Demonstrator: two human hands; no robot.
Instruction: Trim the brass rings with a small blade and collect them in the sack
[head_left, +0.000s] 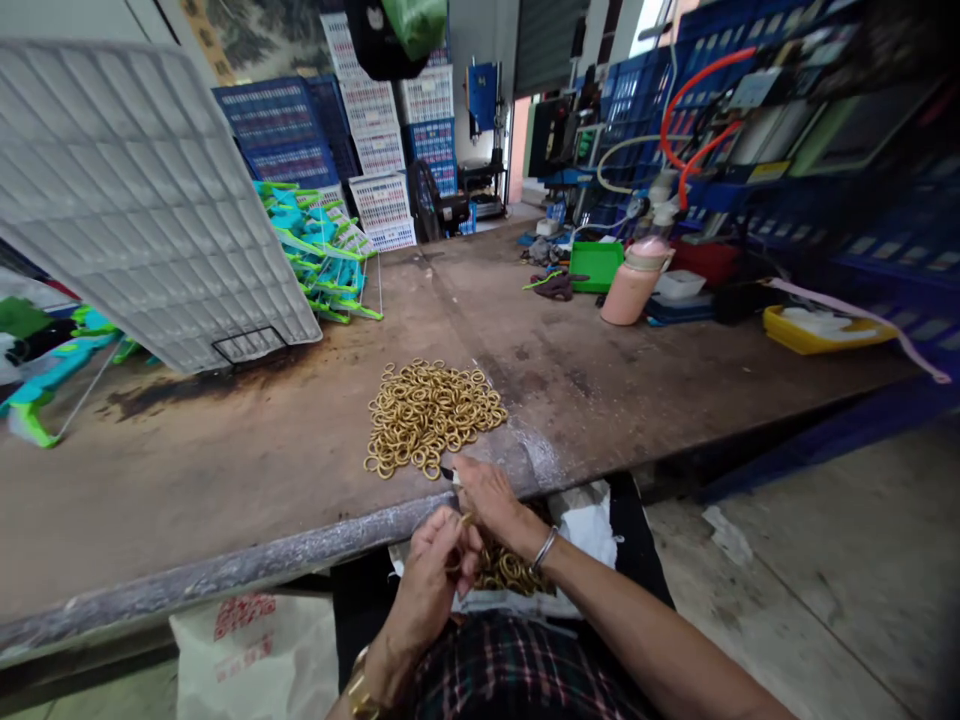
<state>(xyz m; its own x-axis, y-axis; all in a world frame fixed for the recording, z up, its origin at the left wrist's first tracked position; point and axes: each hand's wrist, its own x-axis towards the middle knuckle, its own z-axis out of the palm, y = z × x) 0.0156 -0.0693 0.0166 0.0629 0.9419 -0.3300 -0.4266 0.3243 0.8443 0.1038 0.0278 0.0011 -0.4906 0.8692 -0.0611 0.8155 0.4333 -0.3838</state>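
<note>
A pile of brass-coloured rings point(431, 412) lies on the brown table point(300, 460) near its front edge. Just in front of that edge, my left hand point(442, 555) pinches a ring point(466, 520) between closed fingers. My right hand point(487, 492) is at the table edge beside the pile, its fingers closed on a small tool with a dark tip point(448, 474); the rest of the tool is hidden. More rings point(510, 568) rest on a white cloth point(589, 530) on my lap, under my right wrist.
A grey ribbed panel point(150, 200) leans at the left beside teal and green plastic parts point(322, 255). A pink bottle point(634, 285), a green tray point(596, 265) and a yellow tray point(825, 330) stand at the right. A printed bag point(259, 655) hangs below the table's front edge.
</note>
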